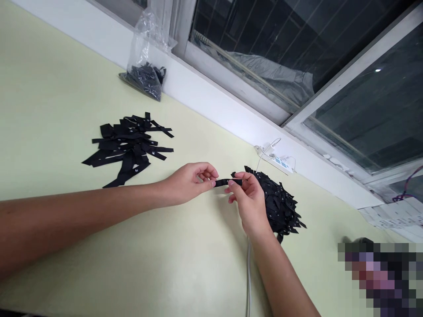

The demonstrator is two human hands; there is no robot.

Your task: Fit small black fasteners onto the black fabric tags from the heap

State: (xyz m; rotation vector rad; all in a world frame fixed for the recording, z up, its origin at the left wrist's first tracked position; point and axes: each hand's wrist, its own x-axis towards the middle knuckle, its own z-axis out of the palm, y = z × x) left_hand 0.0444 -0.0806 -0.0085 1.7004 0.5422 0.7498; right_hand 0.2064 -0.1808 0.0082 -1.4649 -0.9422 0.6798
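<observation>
Between my two hands a short black fabric strip (222, 182) is stretched above the table. My left hand (193, 181) pinches its left end between thumb and fingertips. Farther along, my right hand (248, 196) grips the other end, thumb on top. Behind and beside the right hand lies a dense heap of black strips (280, 204) with small white marks. A looser, spread-out pile of similar black strips (127, 143) lies to the left, beyond my left forearm.
A clear plastic bag (145, 66) with black pieces inside stands against the white ledge. A power strip (276, 159) with plugs lies by the ledge, and a pale cable (248, 277) runs across the pale green table (148, 259). Windows rise behind. A pixelated area covers the lower right.
</observation>
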